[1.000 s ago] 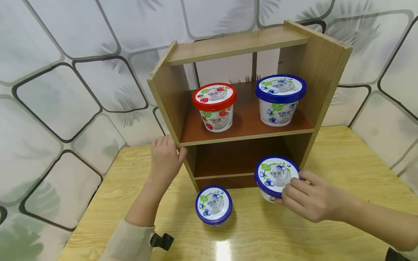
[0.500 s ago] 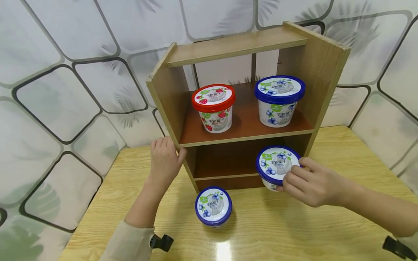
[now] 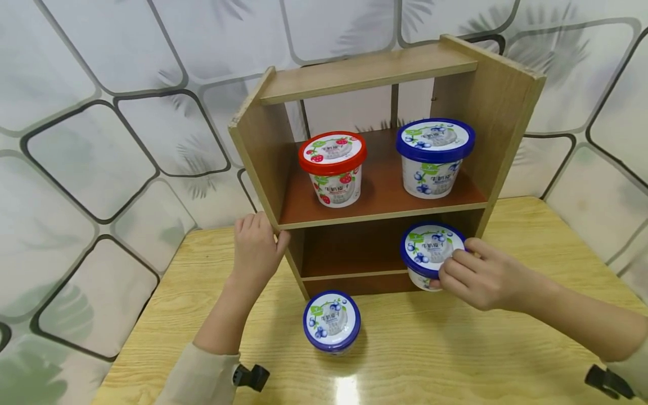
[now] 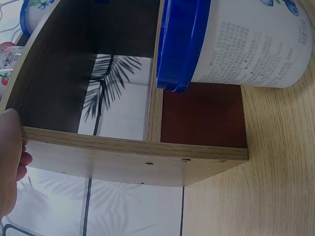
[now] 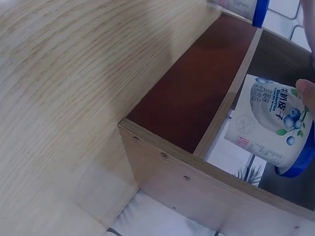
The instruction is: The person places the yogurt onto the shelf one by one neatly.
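Note:
My right hand grips a blueberry yogurt tub at the right side of its blue lid, in front of the lower compartment. In the right wrist view this tub is tilted close to the opening, with part of my hand at the right edge. My left hand holds the left side panel of the small wooden shelf, thumb at the front edge and fingers on the outer face. On the table below, a second blueberry tub stands upright in front of the shelf.
On the upper shelf board stand a red-lidded strawberry tub at left and a larger-looking blueberry tub at right. The wooden table bears the shelf, and a patterned wall rises behind.
My right hand has raised the blueberry tub and moved it forward, toward the lower compartment. The left hand keeps its place on the side panel.

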Available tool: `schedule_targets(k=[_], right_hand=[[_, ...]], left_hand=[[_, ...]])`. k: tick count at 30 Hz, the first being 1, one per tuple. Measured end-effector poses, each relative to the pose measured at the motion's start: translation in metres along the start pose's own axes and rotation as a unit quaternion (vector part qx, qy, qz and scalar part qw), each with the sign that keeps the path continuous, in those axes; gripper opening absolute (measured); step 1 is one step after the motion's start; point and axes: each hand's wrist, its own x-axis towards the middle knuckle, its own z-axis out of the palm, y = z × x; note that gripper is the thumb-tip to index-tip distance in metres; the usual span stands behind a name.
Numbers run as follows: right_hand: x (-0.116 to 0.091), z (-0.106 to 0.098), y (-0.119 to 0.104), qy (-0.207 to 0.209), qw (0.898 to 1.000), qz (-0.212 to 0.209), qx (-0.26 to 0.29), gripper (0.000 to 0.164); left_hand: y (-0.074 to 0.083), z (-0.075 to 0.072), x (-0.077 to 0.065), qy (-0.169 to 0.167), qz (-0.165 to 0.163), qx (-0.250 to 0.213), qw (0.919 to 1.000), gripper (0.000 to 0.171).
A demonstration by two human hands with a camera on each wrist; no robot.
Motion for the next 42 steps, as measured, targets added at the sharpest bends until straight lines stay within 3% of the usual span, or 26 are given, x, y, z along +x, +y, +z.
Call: schedule_targets(k=[8, 17, 27, 36, 42], right_hand=[[-0.006, 0.004, 0.002, -0.005, 1.0, 0.01, -0.002, 0.038], [-0.014, 0.006, 0.0, -0.053, 0.998, 0.042, -0.006, 0.037], [-0.018, 0.01, 0.002, -0.057, 0.996, 0.058, -0.03, 0.036], [-0.027, 0.011, 0.0, -0.105, 0.99, 0.095, -0.027, 0.033], [-0.028, 0.011, -0.002, -0.109, 0.987, 0.116, -0.032, 0.03]], left_hand=[[0.0, 0.0, 0.0, -0.001, 0.001, -0.004, 1.0, 0.018], [0.0, 0.0, -0.001, -0.001, 0.002, -0.004, 1.0, 0.017], [0.0, 0.0, -0.001, -0.006, 0.001, -0.002, 1.0, 0.019], [0.0, -0.001, 0.0, -0.01, 0.0, -0.006, 0.9999, 0.019], [0.001, -0.001, 0.0, -0.01, -0.001, -0.006, 0.9999, 0.019]])
